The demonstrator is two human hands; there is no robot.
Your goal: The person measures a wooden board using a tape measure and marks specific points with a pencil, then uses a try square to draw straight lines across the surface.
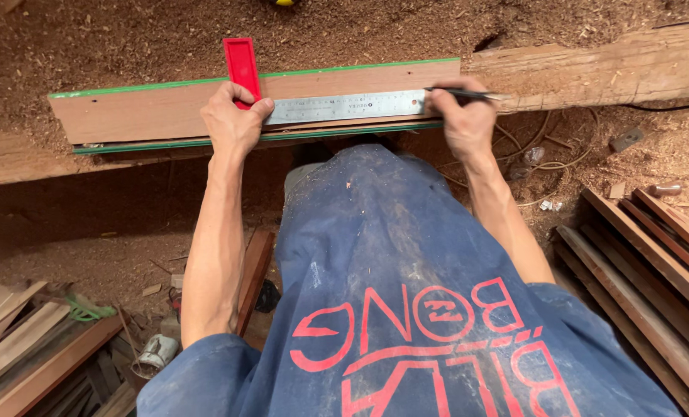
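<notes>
A reddish wooden board (pixel 151 108) with green edges lies across a rough timber beam (pixel 614 66). On it rests a try square with a red handle (pixel 241 63) and a steel blade (pixel 352 106). My left hand (pixel 232 120) presses down on the square where handle meets blade. My right hand (pixel 460 116) holds a dark pencil (pixel 462 94) at the blade's right end, its tip on the board. My blue shirt fills the lower middle of the view.
Sawdust covers the ground (pixel 128 38). Dark wooden strips (pixel 653 255) are stacked at the right, lighter offcuts (pixel 20 340) at the lower left. A loose cord (pixel 545 150) and a small metal piece (pixel 626 139) lie beyond my right hand.
</notes>
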